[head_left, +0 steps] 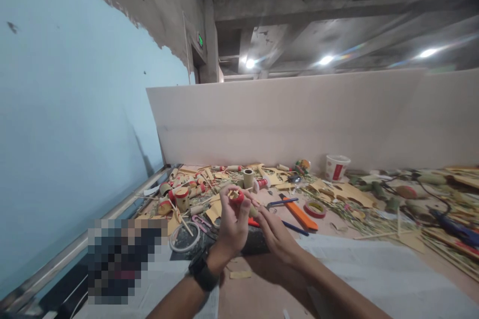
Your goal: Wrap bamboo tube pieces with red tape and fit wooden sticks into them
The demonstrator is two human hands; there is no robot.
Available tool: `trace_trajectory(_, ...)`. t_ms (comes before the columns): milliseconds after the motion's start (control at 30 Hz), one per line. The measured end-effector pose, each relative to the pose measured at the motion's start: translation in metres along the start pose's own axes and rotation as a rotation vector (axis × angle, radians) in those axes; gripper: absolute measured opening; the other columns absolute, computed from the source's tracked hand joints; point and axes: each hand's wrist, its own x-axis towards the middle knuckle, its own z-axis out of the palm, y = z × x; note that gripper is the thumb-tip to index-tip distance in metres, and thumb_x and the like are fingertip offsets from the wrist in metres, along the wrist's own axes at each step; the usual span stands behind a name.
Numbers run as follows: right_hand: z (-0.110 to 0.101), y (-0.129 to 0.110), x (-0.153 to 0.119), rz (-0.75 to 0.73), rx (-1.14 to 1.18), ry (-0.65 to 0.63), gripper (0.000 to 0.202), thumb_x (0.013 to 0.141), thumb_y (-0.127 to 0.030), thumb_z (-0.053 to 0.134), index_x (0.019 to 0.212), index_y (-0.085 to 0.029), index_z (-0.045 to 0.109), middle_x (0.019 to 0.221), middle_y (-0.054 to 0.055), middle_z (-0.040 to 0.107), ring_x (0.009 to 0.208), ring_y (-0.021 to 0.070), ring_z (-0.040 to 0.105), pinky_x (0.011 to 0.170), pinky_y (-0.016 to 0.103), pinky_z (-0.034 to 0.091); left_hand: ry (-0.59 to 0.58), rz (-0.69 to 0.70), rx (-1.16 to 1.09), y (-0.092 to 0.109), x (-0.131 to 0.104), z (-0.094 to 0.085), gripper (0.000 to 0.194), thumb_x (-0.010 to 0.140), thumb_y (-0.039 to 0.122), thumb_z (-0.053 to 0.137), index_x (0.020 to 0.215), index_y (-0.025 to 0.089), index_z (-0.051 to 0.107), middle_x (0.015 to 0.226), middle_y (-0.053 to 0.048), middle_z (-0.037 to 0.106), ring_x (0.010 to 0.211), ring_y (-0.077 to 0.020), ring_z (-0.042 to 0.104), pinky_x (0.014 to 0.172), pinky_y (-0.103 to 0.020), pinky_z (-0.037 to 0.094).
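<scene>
In the head view, left of the orange tool (299, 213), the left hand (235, 224) is clamped on the red-ended piece (236, 197); whether the right hand (276, 234) grips, I cannot tell. Probably a steady left hold serves best.

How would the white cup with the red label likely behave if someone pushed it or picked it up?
The white cup would probably tip if pushed high up, since it narrows toward its base. Once over, its round side suggests it could roll. It looks disposable, so perhaps light, though its contents are hidden.
</scene>
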Motion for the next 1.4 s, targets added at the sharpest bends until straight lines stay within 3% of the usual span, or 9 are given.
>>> trace_trajectory(100, 0.0, 0.003, -0.003, 0.056, -0.048, 0.01, 0.039, 0.104, -0.046, 0.03, 0.093, -0.023, 0.059, 0.091, 0.005, 0.067, 0.087, 0.0205, 0.061, 0.091, 0.034, 0.051, 0.038, 0.011, 0.006, 0.004, 0.002, -0.001, 0.027, 0.098, 0.042, 0.053, 0.111, 0.024, 0.038, 0.097, -0.004, 0.067, 0.083, -0.0141, 0.065, 0.081, -0.031, 0.051)
trace_trajectory(200, 0.001, 0.007, -0.005, 0.099, -0.072, 0.024, 0.041, 0.103, -0.05, 0.03, 0.09, -0.023, 0.059, 0.09, 0.005, 0.067, 0.086, 0.0209, 0.061, 0.085, 0.032, 0.052, 0.095, 0.011, 0.037, 0.009, 0.005, -0.003, 0.026, 0.098, 0.042, 0.053, 0.11, 0.023, 0.039, 0.093, -0.004, 0.066, 0.083, -0.0149, 0.065, 0.079, -0.031, 0.05)
trace_trajectory(467, -0.002, 0.004, -0.004, 0.137, -0.045, 0.023, 0.042, 0.102, -0.051, 0.033, 0.102, -0.023, 0.066, 0.102, 0.007, 0.071, 0.097, 0.0234, 0.064, 0.092, 0.034, 0.051, 0.051, 0.013, 0.07, 0.01, 0.005, -0.003, 0.024, 0.1, 0.044, 0.046, 0.111, 0.024, 0.036, 0.089, -0.001, 0.066, 0.078, -0.0135, 0.064, 0.08, -0.03, 0.05)
trace_trajectory(600, 0.0, -0.003, -0.006, 0.185, 0.019, 0.019, 0.045, 0.101, -0.053, 0.036, 0.112, -0.022, 0.067, 0.117, 0.008, 0.07, 0.112, 0.0254, 0.061, 0.099, 0.037, 0.049, 0.061, -0.011, 0.088, 0.008, 0.003, -0.001, 0.026, 0.101, 0.046, 0.043, 0.114, 0.024, 0.035, 0.084, -0.001, 0.067, 0.078, -0.0144, 0.064, 0.086, -0.032, 0.05)
trace_trajectory(800, 0.005, -0.017, -0.006, 0.341, 0.151, -0.042, 0.059, 0.095, -0.065, 0.041, 0.128, -0.022, 0.064, 0.129, 0.01, 0.066, 0.132, 0.0274, 0.05, 0.117, 0.047, 0.033, 0.107, -0.091, -0.005, 0.003, 0.0, -0.004, 0.033, 0.098, 0.05, 0.046, 0.118, 0.025, 0.036, 0.093, -0.004, 0.067, 0.083, -0.0157, 0.065, 0.087, -0.032, 0.051)
trace_trajectory(900, 0.004, -0.02, -0.005, 0.368, 0.165, -0.046, 0.059, 0.093, -0.067, 0.042, 0.125, -0.024, 0.066, 0.126, 0.01, 0.068, 0.131, 0.0294, 0.051, 0.114, 0.049, 0.037, 0.133, -0.138, 0.012, 0.002, -0.001, -0.004, 0.034, 0.099, 0.049, 0.046, 0.12, 0.024, 0.036, 0.093, -0.004, 0.066, 0.083, -0.0157, 0.065, 0.087, -0.033, 0.052)
trace_trajectory(1067, 0.002, -0.019, -0.006, 0.348, 0.176, -0.033, 0.053, 0.095, -0.063, 0.041, 0.117, -0.025, 0.07, 0.113, 0.009, 0.072, 0.113, 0.0281, 0.062, 0.1, 0.043, 0.05, 0.148, -0.154, 0.011, -0.003, -0.001, -0.003, 0.031, 0.1, 0.047, 0.044, 0.119, 0.024, 0.037, 0.095, -0.005, 0.065, 0.077, -0.0146, 0.065, 0.083, -0.034, 0.055)
trace_trajectory(1267, 0.008, -0.023, -0.008, 0.428, 0.216, -0.067, 0.057, 0.094, -0.066, 0.042, 0.122, -0.022, 0.067, 0.129, 0.009, 0.066, 0.127, 0.029, 0.054, 0.111, 0.046, 0.041, 0.285, -0.163, 0.019, -0.005, -0.001, -0.003, 0.034, 0.091, 0.052, 0.058, 0.108, 0.026, 0.043, 0.096, -0.006, 0.066, 0.08, -0.019, 0.066, 0.08, -0.035, 0.057)
trace_trajectory(1400, 0.007, -0.022, -0.009, 0.419, 0.233, -0.102, 0.056, 0.095, -0.064, 0.04, 0.122, -0.021, 0.066, 0.129, 0.009, 0.066, 0.128, 0.028, 0.053, 0.112, 0.044, 0.04, 0.264, -0.161, 0.017, -0.001, 0.001, -0.002, 0.032, 0.092, 0.052, 0.056, 0.103, 0.026, 0.042, 0.089, -0.004, 0.065, 0.072, -0.0182, 0.065, 0.075, -0.036, 0.057)
